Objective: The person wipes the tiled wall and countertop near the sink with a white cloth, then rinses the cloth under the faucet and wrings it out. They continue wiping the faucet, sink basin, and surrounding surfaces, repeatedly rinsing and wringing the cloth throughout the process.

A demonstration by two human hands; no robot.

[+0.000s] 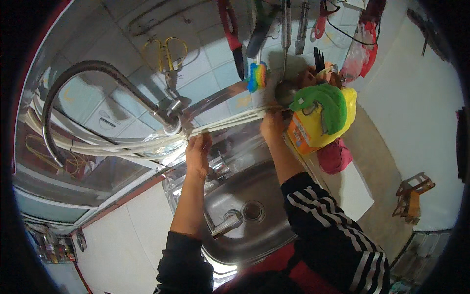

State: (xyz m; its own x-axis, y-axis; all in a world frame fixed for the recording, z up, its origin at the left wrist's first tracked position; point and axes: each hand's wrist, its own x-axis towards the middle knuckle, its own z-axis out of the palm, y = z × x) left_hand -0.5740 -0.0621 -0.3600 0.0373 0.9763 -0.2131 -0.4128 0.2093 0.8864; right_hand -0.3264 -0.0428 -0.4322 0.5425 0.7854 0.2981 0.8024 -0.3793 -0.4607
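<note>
A bundle of white cables or thin hoses (235,122) runs along the tiled wall behind the stainless steel sink (264,183). My left hand (198,152) grips the bundle beside the base of a tall gooseneck faucet (143,97). Farther right, my right hand (272,125) holds the same bundle, its fingers partly hidden, close to a yellow plastic jug (306,126). A green cloth (325,106) drapes over that jug. Below my left hand, a chrome mixer tap (227,224) reaches over the basin near the drain (253,210).
Gold-handled scissors (165,55), a red-handled knife (233,36), a ladle (286,90) and a rainbow sponge (257,77) hang on the wall. A pink cloth (334,156) lies right of the sink. A glass-fronted cabinet (102,176) stands left. A wooden stool (413,198) stands at right.
</note>
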